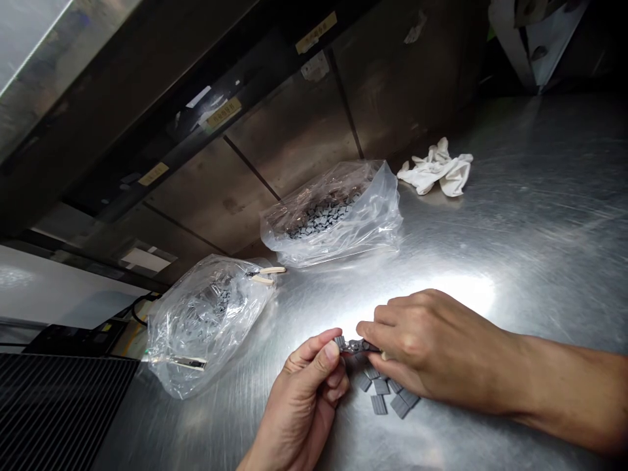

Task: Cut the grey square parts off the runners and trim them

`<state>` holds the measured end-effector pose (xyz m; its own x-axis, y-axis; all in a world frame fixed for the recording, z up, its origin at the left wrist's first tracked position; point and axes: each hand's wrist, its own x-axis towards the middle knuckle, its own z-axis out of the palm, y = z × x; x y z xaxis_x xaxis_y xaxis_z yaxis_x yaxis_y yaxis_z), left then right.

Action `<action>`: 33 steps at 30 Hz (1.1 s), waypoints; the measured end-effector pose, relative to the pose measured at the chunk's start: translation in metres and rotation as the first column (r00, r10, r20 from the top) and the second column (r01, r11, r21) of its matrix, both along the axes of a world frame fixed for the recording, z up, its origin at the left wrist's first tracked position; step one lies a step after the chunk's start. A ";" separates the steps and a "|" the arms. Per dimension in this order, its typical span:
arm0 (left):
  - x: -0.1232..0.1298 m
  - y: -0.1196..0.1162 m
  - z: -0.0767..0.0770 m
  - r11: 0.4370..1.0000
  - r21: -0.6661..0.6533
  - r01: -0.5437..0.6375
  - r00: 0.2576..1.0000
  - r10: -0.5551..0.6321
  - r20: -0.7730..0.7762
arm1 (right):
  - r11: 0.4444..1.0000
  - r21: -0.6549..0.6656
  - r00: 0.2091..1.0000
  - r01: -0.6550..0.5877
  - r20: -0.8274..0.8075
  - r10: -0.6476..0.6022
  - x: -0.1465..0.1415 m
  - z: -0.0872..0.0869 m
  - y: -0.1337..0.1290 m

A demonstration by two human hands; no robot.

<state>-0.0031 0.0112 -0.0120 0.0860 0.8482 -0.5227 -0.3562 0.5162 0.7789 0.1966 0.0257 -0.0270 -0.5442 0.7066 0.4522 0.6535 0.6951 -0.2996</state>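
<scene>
My left hand (307,389) pinches a small grey ribbed plastic piece (339,342) between thumb and forefinger. My right hand (432,353) is closed around a pair of nippers (362,346); only the dark metal head shows, as the fingers cover the handles. The head's tip meets the grey piece, or lies right beside it. Just below both hands, several flat grey pieces (381,386) are scattered on the metal worktop (540,275), partly hidden by my right hand.
A clear plastic bag (377,222) full of grey pieces stands against the back panel. Left of it lies another clear bag (196,327), with cream-handled pliers (267,273) and a slim tool (190,362) on it. A crumpled white glove (439,170) rests at the back right.
</scene>
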 end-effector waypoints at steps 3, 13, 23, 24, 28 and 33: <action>-0.001 0.000 0.001 1.000 0.009 0.023 0.999 -0.023 0.022 | 0.996 -0.082 0.999 0.017 -0.046 -0.021 0.002 0.000 0.003; 0.001 0.001 0.002 0.999 0.015 0.044 0.998 -0.045 0.054 | 0.999 0.012 0.998 0.039 -0.052 -0.038 0.007 -0.003 0.006; 0.000 -0.001 0.000 0.998 0.028 0.060 0.997 -0.061 0.036 | 0.981 0.193 0.999 0.038 0.026 -0.044 0.008 -0.001 0.008; 0.000 -0.001 0.000 0.998 0.028 0.063 0.997 -0.064 0.034 | 0.980 0.195 0.999 0.039 0.027 -0.045 0.008 -0.002 0.008; 0.001 0.001 0.000 0.996 0.039 0.084 0.996 -0.085 0.033 | 0.983 0.177 0.998 0.056 0.020 -0.060 0.008 -0.003 0.009; 0.000 0.001 0.000 0.992 0.053 0.111 0.993 -0.112 0.035 | 0.995 -0.047 0.983 0.084 -0.160 -0.091 0.005 0.001 0.006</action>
<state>-0.0035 0.0125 -0.0119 0.2002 0.8574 -0.4741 -0.3281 0.5146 0.7921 0.2014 0.0321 -0.0263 -0.4015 0.7675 0.4997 0.6517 0.6228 -0.4328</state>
